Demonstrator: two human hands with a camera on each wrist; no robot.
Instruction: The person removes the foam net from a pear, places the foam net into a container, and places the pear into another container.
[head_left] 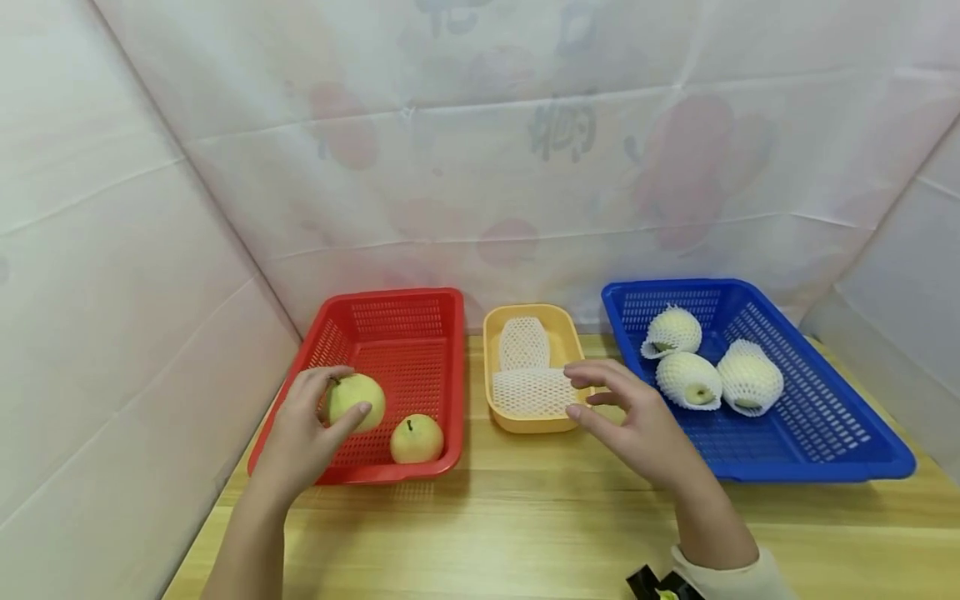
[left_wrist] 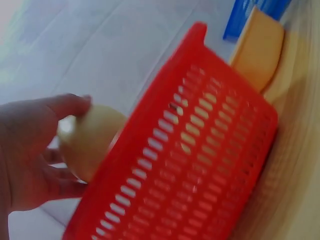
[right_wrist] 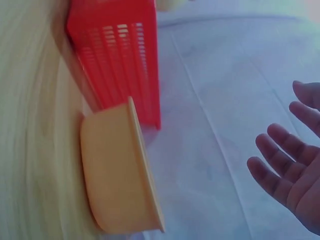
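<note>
My left hand [head_left: 303, 429] grips a pale yellow-green pear [head_left: 358, 402] over the red basket [head_left: 459, 367]; in the left wrist view the pear [left_wrist: 92, 142] shows above the basket's rim with thumb and fingers around it. Another pear [head_left: 417, 439] sits in that basket's near right corner, its stem upward. My right hand [head_left: 637, 417], holding nothing, hovers at the right side of the yellow tray [head_left: 534, 425], fingers loosely bent and apart from the thumb. Two white foam net sleeves lie in this tray, one net [head_left: 523, 342] lengthwise behind and one net [head_left: 532, 392] crosswise in front.
On the right stands a blue basket [head_left: 817, 477] with three net-wrapped pears [head_left: 690, 379] toward its left side. Behind the containers hangs a pale printed cloth [head_left: 510, 167]. All three containers stand on a wooden table [head_left: 480, 533]. A black object [head_left: 663, 583] is by the right sleeve.
</note>
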